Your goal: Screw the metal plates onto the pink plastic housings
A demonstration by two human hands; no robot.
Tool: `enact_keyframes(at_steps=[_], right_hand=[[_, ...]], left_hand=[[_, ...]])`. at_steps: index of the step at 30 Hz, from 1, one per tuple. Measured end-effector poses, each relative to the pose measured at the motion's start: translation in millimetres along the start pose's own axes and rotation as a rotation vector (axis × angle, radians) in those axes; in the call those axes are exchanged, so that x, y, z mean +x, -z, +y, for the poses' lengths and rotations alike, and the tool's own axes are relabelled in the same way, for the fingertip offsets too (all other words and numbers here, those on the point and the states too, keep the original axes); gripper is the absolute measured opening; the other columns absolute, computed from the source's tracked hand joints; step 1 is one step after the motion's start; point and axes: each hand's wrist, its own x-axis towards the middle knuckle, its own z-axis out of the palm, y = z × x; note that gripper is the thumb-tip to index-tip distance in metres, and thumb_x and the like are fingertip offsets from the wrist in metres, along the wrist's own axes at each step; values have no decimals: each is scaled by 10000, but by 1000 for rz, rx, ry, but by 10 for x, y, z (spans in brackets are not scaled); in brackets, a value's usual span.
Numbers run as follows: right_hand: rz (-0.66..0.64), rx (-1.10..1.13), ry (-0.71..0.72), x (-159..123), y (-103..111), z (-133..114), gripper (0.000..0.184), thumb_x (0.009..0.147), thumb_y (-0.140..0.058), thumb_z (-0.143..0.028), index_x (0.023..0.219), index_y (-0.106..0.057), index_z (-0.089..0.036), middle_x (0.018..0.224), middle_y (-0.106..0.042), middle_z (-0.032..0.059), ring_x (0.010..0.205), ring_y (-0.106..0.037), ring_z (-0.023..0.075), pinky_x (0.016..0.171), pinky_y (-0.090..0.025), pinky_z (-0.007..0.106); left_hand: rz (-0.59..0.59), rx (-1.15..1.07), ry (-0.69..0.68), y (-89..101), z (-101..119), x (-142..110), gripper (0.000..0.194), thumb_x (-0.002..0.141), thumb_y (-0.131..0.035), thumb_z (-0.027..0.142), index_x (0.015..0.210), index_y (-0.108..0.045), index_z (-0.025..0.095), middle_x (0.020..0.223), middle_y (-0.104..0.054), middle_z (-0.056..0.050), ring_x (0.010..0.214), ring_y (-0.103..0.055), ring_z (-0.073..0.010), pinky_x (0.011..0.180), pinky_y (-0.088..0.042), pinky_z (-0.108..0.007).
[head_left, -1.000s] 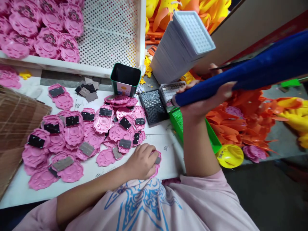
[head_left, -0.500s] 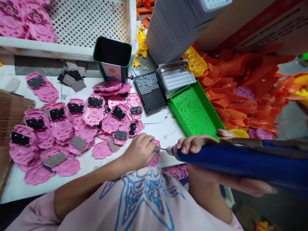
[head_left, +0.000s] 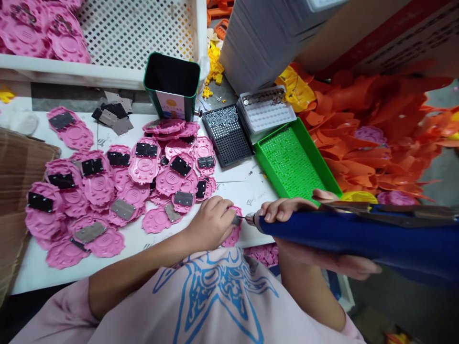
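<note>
My left hand (head_left: 212,223) is closed on a pink plastic part (head_left: 234,234) at the table's front edge, hiding much of it. A grey plate shows on that part beside my fingers. My right hand (head_left: 292,215) is wrapped round a blue electric screwdriver (head_left: 344,234), held nearly level. Its thin bit (head_left: 242,218) points left and reaches the plate; whether a screw sits under the tip I cannot make out. To the left of my left hand lies a heap of similar pink parts (head_left: 144,165), several with black or grey plates on them.
Behind the heap stand a dark green bin (head_left: 172,83), loose plates (head_left: 114,113) and a white crate (head_left: 136,36). A black screw tray (head_left: 229,136), a white tray (head_left: 267,112) and a green tray (head_left: 297,157) sit right of it. Orange parts (head_left: 380,138) are piled further right.
The screwdriver has come down and left from above the trays, and its bit has met the part in my left hand. My left hand stays on that part. The view has shifted.
</note>
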Motion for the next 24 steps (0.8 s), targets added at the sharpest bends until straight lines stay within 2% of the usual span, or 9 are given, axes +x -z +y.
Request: enact_keyframes(at_steps=[11,16,24], right_hand=[[49,-40,22,29,-7,-20,659,661,-564,-747,1144,-649,-307,617,-610,-17,462,-533,185,463,-484,374],[52,-96,34,54,-33,-48,661,679,-474,-814,1106,-656,-343,609,-595,-22,441,-522,178,451,-488,373],[35,-1,0,-3,8,-9,657,663,-586,-726,1154,-634,-292,672,-646,-8,507,-565,197,519,-501,392]], left_hand=[[-8,9,1,7,-2,-2,169,901,-538,268,985,-619,147,1028,-622,-114,931,-534,-249,825,-474,-397],[-9,5,-4,14,2,2,173,907,-536,273,973,-621,137,1015,-621,-117,912,-522,-246,815,-475,-391],[-1,6,-8,3,-2,-5,169,890,-561,258,981,-621,127,1016,-619,-112,913,-517,-249,820,-468,-386]])
